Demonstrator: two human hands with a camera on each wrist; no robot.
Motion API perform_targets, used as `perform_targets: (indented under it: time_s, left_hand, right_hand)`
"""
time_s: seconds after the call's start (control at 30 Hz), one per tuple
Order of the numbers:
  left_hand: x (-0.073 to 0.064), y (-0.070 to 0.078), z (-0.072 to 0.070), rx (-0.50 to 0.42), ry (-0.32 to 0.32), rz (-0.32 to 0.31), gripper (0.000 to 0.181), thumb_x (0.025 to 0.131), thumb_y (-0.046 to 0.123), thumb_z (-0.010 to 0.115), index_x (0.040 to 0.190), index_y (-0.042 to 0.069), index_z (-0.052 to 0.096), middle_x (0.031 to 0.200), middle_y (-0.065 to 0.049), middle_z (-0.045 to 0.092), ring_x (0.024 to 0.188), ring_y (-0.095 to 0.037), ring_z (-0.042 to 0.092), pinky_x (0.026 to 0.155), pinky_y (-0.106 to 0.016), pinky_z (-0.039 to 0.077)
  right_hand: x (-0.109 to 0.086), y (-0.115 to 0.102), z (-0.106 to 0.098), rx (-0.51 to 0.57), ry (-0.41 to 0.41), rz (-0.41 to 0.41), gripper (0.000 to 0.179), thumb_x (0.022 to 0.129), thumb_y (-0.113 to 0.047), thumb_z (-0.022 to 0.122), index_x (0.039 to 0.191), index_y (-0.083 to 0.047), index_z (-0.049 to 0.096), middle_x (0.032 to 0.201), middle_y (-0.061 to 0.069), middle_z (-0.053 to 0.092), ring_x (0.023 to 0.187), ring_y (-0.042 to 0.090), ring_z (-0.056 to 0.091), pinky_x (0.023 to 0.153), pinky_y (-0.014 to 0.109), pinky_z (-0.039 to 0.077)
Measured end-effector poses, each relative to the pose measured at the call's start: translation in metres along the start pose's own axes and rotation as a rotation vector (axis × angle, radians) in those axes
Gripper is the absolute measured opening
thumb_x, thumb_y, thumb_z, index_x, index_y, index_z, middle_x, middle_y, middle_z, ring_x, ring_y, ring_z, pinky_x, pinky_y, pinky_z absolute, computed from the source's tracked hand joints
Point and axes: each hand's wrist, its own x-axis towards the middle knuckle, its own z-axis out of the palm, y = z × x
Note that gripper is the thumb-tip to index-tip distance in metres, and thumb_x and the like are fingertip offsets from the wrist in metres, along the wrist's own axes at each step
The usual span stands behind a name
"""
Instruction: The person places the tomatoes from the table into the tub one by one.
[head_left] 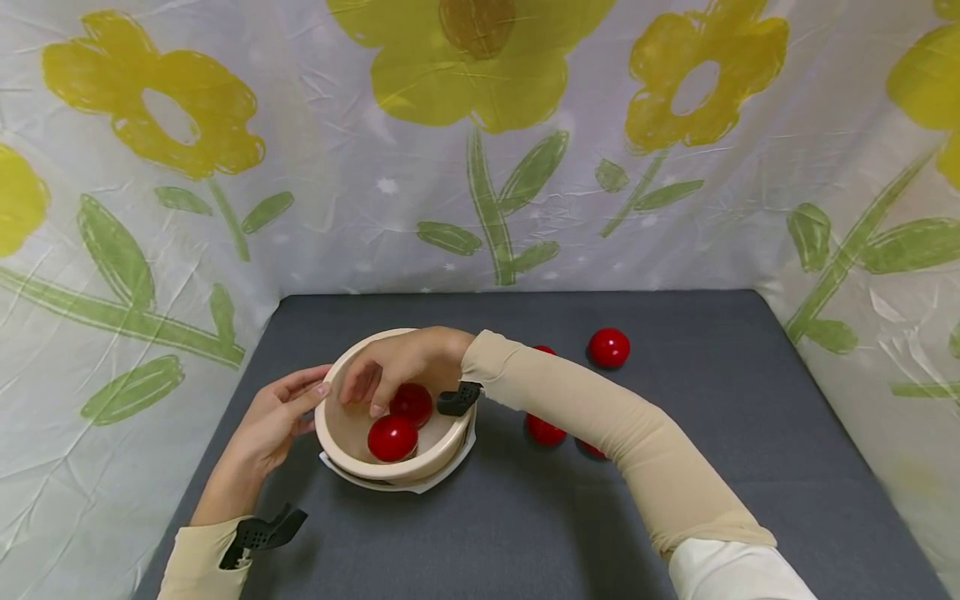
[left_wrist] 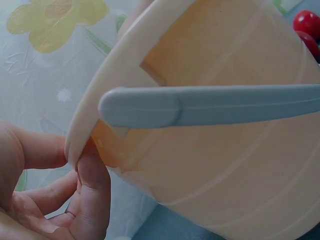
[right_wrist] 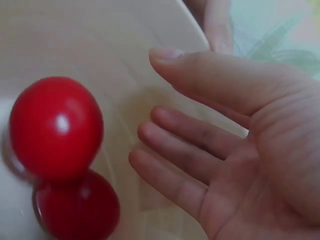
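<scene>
A cream bucket [head_left: 435, 462] stands on the left part of the table, its pale blue-grey handle [left_wrist: 210, 106] hanging down outside. My left hand [head_left: 268, 421] pinches the bucket's rim at the left between thumb and fingers. Inside the bucket lie two shiny red balls, one nearer me [head_left: 392, 438] and one just behind it [head_left: 412, 403]. My right hand [head_left: 408, 362] reaches over the rim into the bucket, above and beside these balls. In the right wrist view its fingers [right_wrist: 180, 155] are loosely extended, apart from both balls, with nothing between them and the thumb.
More red balls lie on the dark grey table [head_left: 720, 433] right of the bucket: one at the back [head_left: 609, 347], one nearer [head_left: 545, 430], and others partly hidden behind my right sleeve [head_left: 600, 417]. A flower-printed curtain [head_left: 337, 208] encloses the table's back and sides.
</scene>
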Motion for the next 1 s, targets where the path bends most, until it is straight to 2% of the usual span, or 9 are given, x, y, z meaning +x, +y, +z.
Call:
perform_targets:
  time_s: [0.07, 0.13, 0.23, 0.37, 0.47, 0.63, 0.73, 0.83, 1.0]
  left_hand:
    - [0.000, 0.001, 0.000, 0.006, 0.000, 0.003, 0.048, 0.097, 0.023, 0.063, 0.137, 0.001, 0.048, 0.099, 0.022, 0.069, 0.090, 0.003, 0.066, 0.071, -0.023, 0.058]
    - [0.000, 0.001, 0.000, 0.006, 0.001, 0.004, 0.051, 0.098, 0.023, 0.063, 0.139, -0.002, 0.046, 0.098, 0.022, 0.069, 0.090, 0.003, 0.066, 0.071, -0.023, 0.058]
    - [0.000, 0.001, 0.001, 0.009, 0.003, 0.002, 0.049, 0.098, 0.023, 0.063, 0.138, 0.000, 0.047, 0.098, 0.022, 0.068, 0.090, 0.003, 0.066, 0.071, -0.023, 0.058]
    - [0.000, 0.000, 0.001, 0.014, 0.008, -0.010, 0.048, 0.098, 0.025, 0.063, 0.138, 0.002, 0.048, 0.098, 0.021, 0.068, 0.091, 0.003, 0.065, 0.071, -0.023, 0.058]
    - [0.000, 0.000, 0.001, 0.020, 0.011, -0.016, 0.051, 0.098, 0.025, 0.063, 0.139, 0.001, 0.046, 0.099, 0.022, 0.068, 0.091, 0.003, 0.064, 0.072, -0.023, 0.058]
    - [-0.001, 0.000, 0.000, 0.034, 0.024, -0.010, 0.052, 0.097, 0.026, 0.064, 0.139, 0.001, 0.047, 0.100, 0.021, 0.068, 0.092, 0.003, 0.065, 0.073, -0.023, 0.058]
    - [-0.002, 0.000, -0.001, 0.037, 0.026, -0.001, 0.051, 0.097, 0.025, 0.064, 0.139, 0.001, 0.047, 0.101, 0.021, 0.067, 0.093, 0.002, 0.066, 0.073, -0.024, 0.059]
    - [-0.002, 0.000, 0.000, 0.032, 0.027, -0.001, 0.051, 0.097, 0.025, 0.065, 0.139, 0.002, 0.048, 0.100, 0.021, 0.068, 0.093, 0.002, 0.066, 0.073, -0.024, 0.059]
    - [-0.002, 0.000, -0.001, 0.036, 0.028, -0.008, 0.053, 0.097, 0.025, 0.065, 0.140, 0.000, 0.046, 0.100, 0.021, 0.068, 0.092, 0.002, 0.066, 0.073, -0.024, 0.059]
  right_hand:
    - [-0.005, -0.002, 0.001, 0.056, 0.016, 0.008, 0.049, 0.081, 0.001, 0.072, 0.129, 0.000, 0.059, 0.135, 0.020, 0.057, 0.128, 0.032, 0.052, 0.096, 0.026, 0.049]
    - [-0.009, -0.005, 0.001, 0.070, 0.019, -0.004, 0.050, 0.082, 0.002, 0.071, 0.130, 0.001, 0.058, 0.136, 0.023, 0.055, 0.124, 0.031, 0.052, 0.095, 0.025, 0.050]
    - [-0.015, -0.008, 0.000, 0.083, 0.019, -0.030, 0.049, 0.083, 0.003, 0.070, 0.130, 0.003, 0.057, 0.137, 0.026, 0.052, 0.126, 0.037, 0.050, 0.093, 0.025, 0.051]
    - [-0.016, -0.012, -0.015, -0.138, -0.021, -0.129, 0.046, 0.086, -0.002, 0.071, 0.130, 0.000, 0.059, 0.135, 0.022, 0.058, 0.128, 0.037, 0.054, 0.097, 0.024, 0.051]
    - [-0.026, -0.022, -0.032, -0.323, -0.021, -0.219, 0.048, 0.087, -0.008, 0.072, 0.132, -0.001, 0.058, 0.135, 0.019, 0.061, 0.122, 0.029, 0.062, 0.102, 0.025, 0.050]
    - [-0.066, -0.039, -0.055, -0.367, 0.052, -0.266, 0.049, 0.087, -0.008, 0.074, 0.133, -0.001, 0.058, 0.136, 0.019, 0.060, 0.122, 0.029, 0.062, 0.106, 0.033, 0.049]
    - [-0.094, -0.038, -0.068, -0.354, 0.115, -0.265, 0.051, 0.086, -0.007, 0.074, 0.134, -0.001, 0.057, 0.137, 0.018, 0.059, 0.122, 0.027, 0.062, 0.105, 0.038, 0.049]
    - [-0.121, -0.025, -0.081, -0.316, 0.185, -0.256, 0.052, 0.087, -0.004, 0.073, 0.136, -0.001, 0.055, 0.138, 0.020, 0.057, 0.124, 0.028, 0.060, 0.103, 0.039, 0.051]
    - [-0.159, 0.011, -0.097, -0.250, 0.325, -0.191, 0.054, 0.088, -0.006, 0.073, 0.138, -0.002, 0.054, 0.142, 0.019, 0.055, 0.132, 0.033, 0.053, 0.100, 0.038, 0.053]
